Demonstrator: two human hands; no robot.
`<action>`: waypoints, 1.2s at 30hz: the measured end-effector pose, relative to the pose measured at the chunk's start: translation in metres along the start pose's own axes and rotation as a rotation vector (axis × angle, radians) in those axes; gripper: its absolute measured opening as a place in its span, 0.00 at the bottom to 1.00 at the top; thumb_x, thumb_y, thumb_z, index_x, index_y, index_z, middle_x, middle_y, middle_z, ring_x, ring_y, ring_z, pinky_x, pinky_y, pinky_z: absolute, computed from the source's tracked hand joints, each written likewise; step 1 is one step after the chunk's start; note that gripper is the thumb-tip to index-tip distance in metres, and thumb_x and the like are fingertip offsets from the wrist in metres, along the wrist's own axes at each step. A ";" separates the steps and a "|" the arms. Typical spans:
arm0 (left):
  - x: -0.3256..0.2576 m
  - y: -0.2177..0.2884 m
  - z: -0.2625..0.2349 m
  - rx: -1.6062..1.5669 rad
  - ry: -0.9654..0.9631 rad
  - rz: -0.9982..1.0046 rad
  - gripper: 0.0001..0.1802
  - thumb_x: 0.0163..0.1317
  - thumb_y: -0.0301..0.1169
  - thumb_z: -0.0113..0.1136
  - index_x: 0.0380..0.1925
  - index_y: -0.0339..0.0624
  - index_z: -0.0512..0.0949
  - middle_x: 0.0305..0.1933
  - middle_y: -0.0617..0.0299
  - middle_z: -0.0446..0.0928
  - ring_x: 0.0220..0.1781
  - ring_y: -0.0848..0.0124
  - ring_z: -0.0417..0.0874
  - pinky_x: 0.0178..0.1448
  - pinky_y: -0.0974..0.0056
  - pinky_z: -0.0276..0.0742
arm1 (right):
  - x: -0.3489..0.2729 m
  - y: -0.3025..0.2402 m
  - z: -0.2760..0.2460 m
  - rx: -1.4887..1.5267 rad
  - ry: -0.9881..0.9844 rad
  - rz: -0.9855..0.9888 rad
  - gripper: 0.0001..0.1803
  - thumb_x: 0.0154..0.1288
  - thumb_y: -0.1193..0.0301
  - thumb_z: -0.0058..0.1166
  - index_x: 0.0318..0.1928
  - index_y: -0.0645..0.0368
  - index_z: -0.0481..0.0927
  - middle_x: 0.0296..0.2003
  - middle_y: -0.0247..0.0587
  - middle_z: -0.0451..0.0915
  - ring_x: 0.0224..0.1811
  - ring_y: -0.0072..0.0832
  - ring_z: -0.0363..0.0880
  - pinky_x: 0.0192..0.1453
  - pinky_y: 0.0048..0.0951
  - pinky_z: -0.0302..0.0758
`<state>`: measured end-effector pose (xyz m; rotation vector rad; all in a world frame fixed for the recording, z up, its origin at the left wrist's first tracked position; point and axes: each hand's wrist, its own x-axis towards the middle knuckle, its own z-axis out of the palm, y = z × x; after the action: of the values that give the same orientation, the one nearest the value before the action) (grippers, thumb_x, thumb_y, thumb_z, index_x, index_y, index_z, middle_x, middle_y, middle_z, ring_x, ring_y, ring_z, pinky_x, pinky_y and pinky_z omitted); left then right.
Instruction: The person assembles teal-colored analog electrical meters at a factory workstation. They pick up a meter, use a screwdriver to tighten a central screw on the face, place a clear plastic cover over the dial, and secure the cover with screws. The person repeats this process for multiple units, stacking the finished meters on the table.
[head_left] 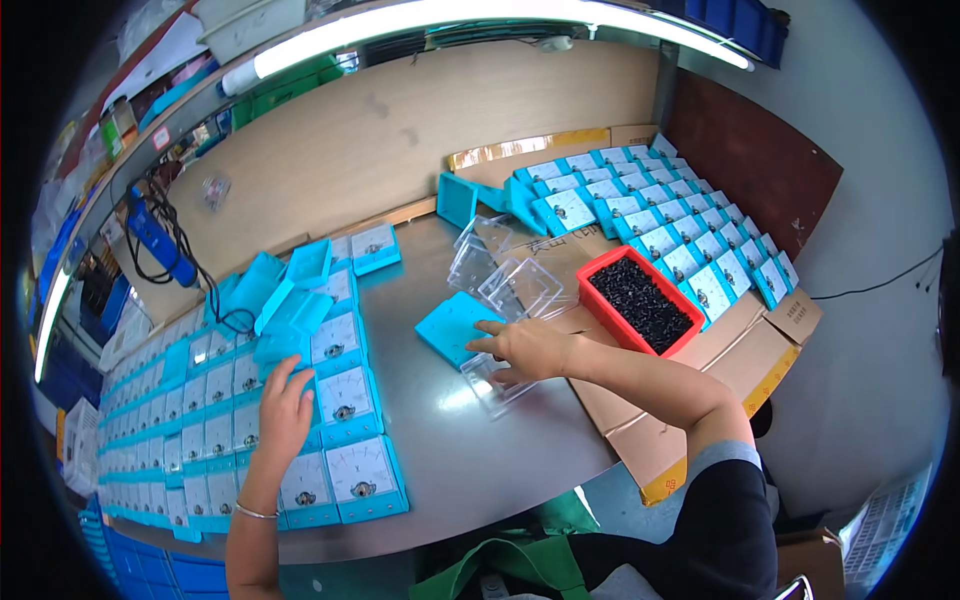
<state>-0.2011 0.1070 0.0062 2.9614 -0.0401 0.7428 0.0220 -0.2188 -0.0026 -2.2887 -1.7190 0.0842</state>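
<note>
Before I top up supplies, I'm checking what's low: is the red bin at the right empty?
No, the red bin is filled with a heap of small black pieces.

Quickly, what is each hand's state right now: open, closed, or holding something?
Left hand: open, fingertips at the piled blue cases.
Right hand: fingers at a separate blue case; whether its grip is closed cannot be told.

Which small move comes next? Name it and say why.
Perhaps draw the mid-table teal case nearer with the right hand: its fingers lie over the case's right side, while the left hand is apart, by the meters.
</note>
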 end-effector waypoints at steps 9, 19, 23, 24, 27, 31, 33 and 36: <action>0.053 0.079 0.006 -0.293 -0.192 0.235 0.19 0.49 0.27 0.63 0.44 0.41 0.76 0.53 0.55 0.72 0.61 0.54 0.68 0.61 0.53 0.66 | 0.017 0.170 -0.054 -0.238 0.437 0.542 0.07 0.50 0.71 0.51 0.27 0.59 0.81 0.27 0.54 0.80 0.32 0.47 0.81 0.37 0.44 0.77; 0.061 0.060 0.012 -0.446 -0.156 0.169 0.16 0.48 0.26 0.64 0.39 0.41 0.78 0.51 0.56 0.73 0.58 0.55 0.70 0.59 0.54 0.68 | 0.072 0.228 -0.035 -0.441 0.172 0.912 0.13 0.50 0.67 0.56 0.37 0.58 0.82 0.38 0.50 0.81 0.42 0.43 0.81 0.45 0.38 0.78; 0.039 0.070 0.007 -0.453 -0.101 0.129 0.16 0.47 0.24 0.64 0.39 0.40 0.77 0.51 0.55 0.73 0.58 0.54 0.71 0.58 0.54 0.69 | 0.079 0.228 -0.026 -0.572 0.070 0.823 0.10 0.50 0.67 0.53 0.31 0.59 0.82 0.34 0.52 0.82 0.38 0.46 0.82 0.43 0.42 0.79; 0.034 0.076 0.003 -0.472 -0.085 0.121 0.16 0.47 0.23 0.63 0.39 0.40 0.77 0.52 0.55 0.73 0.58 0.53 0.71 0.58 0.54 0.69 | 0.075 0.226 -0.031 -0.630 0.116 0.788 0.09 0.51 0.68 0.51 0.30 0.59 0.82 0.33 0.52 0.82 0.37 0.46 0.82 0.39 0.43 0.79; 0.011 0.095 -0.004 -0.530 -0.051 0.084 0.16 0.49 0.22 0.62 0.41 0.38 0.77 0.52 0.54 0.73 0.58 0.54 0.72 0.58 0.55 0.69 | 0.047 0.223 -0.062 -0.687 0.335 0.789 0.09 0.52 0.69 0.51 0.29 0.59 0.82 0.33 0.53 0.82 0.36 0.47 0.82 0.36 0.44 0.79; -0.004 0.128 -0.008 -1.055 -0.163 -0.220 0.18 0.56 0.28 0.60 0.47 0.37 0.74 0.55 0.52 0.72 0.59 0.57 0.71 0.60 0.56 0.69 | 0.007 0.160 -0.121 -0.558 0.612 0.541 0.08 0.52 0.67 0.54 0.24 0.58 0.79 0.23 0.50 0.79 0.28 0.46 0.79 0.30 0.44 0.75; 0.007 0.158 -0.006 -1.557 -0.297 -0.393 0.27 0.64 0.44 0.51 0.57 0.38 0.66 0.59 0.48 0.68 0.60 0.57 0.70 0.60 0.55 0.70 | -0.014 0.096 -0.124 -0.454 0.741 0.185 0.08 0.51 0.69 0.56 0.21 0.59 0.74 0.22 0.47 0.78 0.24 0.45 0.77 0.26 0.42 0.72; 0.031 0.208 0.011 -2.169 -0.297 -0.579 0.35 0.65 0.55 0.42 0.62 0.40 0.58 0.62 0.45 0.65 0.57 0.55 0.74 0.57 0.52 0.74 | -0.062 -0.010 -0.094 -0.482 0.589 -0.196 0.05 0.45 0.73 0.53 0.24 0.55 0.70 0.22 0.40 0.70 0.22 0.36 0.74 0.23 0.37 0.71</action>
<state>-0.1781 -0.1018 0.0273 0.8340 0.0053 -0.0693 0.0141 -0.2928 0.0825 -2.0957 -1.7344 -1.0337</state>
